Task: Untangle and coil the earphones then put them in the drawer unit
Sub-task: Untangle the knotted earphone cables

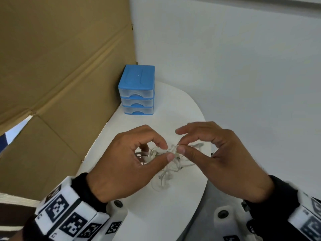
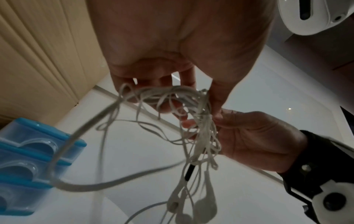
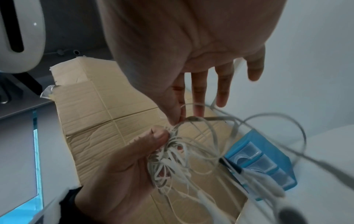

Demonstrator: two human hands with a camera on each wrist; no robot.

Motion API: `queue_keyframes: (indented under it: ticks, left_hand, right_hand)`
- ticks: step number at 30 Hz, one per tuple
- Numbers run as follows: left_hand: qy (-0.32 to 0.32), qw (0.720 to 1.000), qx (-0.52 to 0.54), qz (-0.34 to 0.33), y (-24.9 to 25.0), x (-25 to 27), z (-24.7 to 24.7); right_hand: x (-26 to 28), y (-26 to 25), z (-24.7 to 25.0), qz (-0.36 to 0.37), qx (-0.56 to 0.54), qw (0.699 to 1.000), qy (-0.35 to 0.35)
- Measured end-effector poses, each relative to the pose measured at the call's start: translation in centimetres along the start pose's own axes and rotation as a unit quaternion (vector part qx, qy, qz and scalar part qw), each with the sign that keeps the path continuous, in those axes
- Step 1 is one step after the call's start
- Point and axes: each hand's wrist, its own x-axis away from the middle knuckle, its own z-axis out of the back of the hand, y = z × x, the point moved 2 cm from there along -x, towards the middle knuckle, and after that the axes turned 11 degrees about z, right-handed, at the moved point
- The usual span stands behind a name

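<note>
Hands (image 1: 172, 153) mid-table (image 1: 173, 214) — earphones (image 1: 166, 176) pinched

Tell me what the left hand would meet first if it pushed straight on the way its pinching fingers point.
Most likely the right hand: the left hand pinches the earphones facing it, thumb tips nearly touching across the tangle.

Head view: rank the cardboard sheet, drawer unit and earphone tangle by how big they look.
1. Cardboard sheet, by far the largest.
2. Drawer unit.
3. Earphone tangle, though both hands cover part of it and it sits nearer the camera, so drawer versus tangle is unsure.
</note>
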Motion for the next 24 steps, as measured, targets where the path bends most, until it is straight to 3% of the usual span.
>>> queue_keyframes:
  ticks: [3,7,12,16,18,21,24]
  left_hand:
    - [0.03,1.0,0.001,0.006,-0.1,0.0,-0.3]
    - [0.059,0.998,-0.007,0.015,-0.1,0.0,-0.6]
    - [0.067,0.995,-0.075,0.02,-0.2,0.3,-1.0]
    - [0.083,0.992,-0.094,0.008,0.0,0.5,-1.0]
    - [0.1,0.992,-0.074,0.014,0.0,0.5,-1.0]
    - [0.124,0.992,0.01,0.031,0.1,0.6,-1.0]
    - [0.097,0.992,0.078,0.025,0.4,0.7,-1.3]
  right_hand:
    - [0.3,-0.1,-0.5,0.011,0.054,0.998,-0.008]
    - [0.3,-0.8,-0.8,0.0,0.045,0.998,-0.033]
    - [0.5,-1.0,-0.8,0.005,0.076,0.996,-0.056]
    - [0.4,-1.4,-0.9,-0.074,-0.044,0.993,-0.083]
    - [0.5,-1.4,-1.4,-0.145,-0.14,0.977,-0.076]
    - [0.9,-1.1,-2.4,-0.208,-0.196,0.958,-0.026]
    - [1.0,-1.2,-2.7,-0.202,-0.204,0.957,0.036]
